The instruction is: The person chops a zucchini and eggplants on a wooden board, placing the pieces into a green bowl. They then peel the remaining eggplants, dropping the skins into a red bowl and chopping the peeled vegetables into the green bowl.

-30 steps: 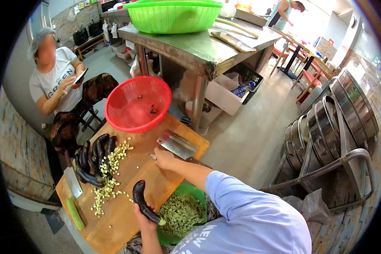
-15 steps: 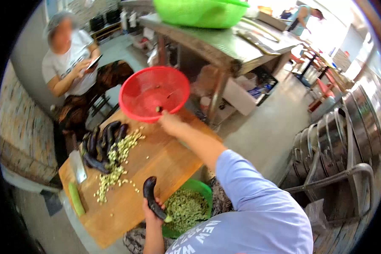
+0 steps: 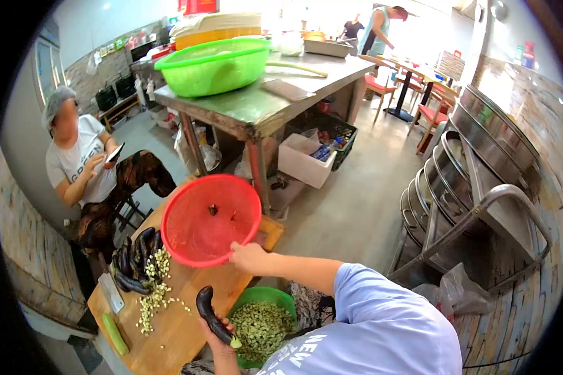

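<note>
My left hand point(image 3: 220, 339) is wrapped round a dark eggplant point(image 3: 213, 315) with a pale trimmed end, held above the wooden table's near side. With my right hand point(image 3: 247, 257) I grip the rim of a red basket point(image 3: 187, 231), which has a few small dark scraps inside. Several whole eggplants point(image 3: 131, 259) lie on the wooden table point(image 3: 191, 284) beside a spread of pale diced pieces point(image 3: 149, 306). A cleaver point(image 3: 111, 292) and a light green vegetable point(image 3: 114, 334) are near the table's left edge. Below my hands sits a green basin point(image 3: 284, 299) full of diced pieces.
A seated person point(image 3: 84, 156) holds a phone at the left. Behind the basket stands a metal table point(image 3: 225, 112) with a green basket point(image 3: 213, 69). Stacked steel pans on a cart point(image 3: 469, 212) are at the right. Another person point(image 3: 376, 34) stands far back.
The view has tilted up. My right hand has come to the red basket's rim, and the basket sits closer over the wooden table. The eggplant stays in my left hand.
</note>
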`<state>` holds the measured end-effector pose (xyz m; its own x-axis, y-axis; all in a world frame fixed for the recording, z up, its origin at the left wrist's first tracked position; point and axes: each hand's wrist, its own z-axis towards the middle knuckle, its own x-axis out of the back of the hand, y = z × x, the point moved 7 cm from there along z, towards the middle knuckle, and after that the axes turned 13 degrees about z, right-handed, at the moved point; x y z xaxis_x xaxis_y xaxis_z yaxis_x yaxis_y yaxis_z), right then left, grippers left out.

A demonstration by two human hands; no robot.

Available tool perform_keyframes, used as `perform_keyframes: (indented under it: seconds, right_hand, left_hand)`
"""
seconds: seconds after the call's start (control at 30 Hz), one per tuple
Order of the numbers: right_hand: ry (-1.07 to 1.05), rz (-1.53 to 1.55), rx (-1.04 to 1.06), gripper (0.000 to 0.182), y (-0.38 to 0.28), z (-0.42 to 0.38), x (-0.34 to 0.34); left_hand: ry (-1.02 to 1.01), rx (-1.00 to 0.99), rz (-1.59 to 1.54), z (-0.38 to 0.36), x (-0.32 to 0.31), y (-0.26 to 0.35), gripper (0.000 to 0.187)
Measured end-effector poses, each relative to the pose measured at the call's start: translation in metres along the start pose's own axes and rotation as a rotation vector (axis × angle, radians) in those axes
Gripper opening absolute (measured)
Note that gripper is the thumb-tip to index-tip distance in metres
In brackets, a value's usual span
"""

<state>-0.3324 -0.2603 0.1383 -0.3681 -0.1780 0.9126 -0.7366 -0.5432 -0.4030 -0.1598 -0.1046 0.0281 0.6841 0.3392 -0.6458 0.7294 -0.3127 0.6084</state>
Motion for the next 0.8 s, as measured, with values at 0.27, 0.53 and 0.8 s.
perform_keyframes:
  seconds: [0.27, 0.53, 0.8]
  right_hand:
    - [0.560, 0.434, 0.171, 0.016, -0.008, -0.091, 0.106]
    - [0.802, 0.803, -0.018, 0.015, 0.005, -0.167, 0.181]
    - [0.893, 0.956, 0.040, 0.008, -0.014, -0.188, 0.200]
  left_hand:
    - [-0.037, -0.009, -0.210, -0.025, -0.053, -0.006, 0.052]
    - [-0.275, 0.156, -0.261, -0.040, -0.080, -0.052, 0.058]
    - [-0.271, 0.163, -0.216, -0.055, -0.067, -0.053, 0.059]
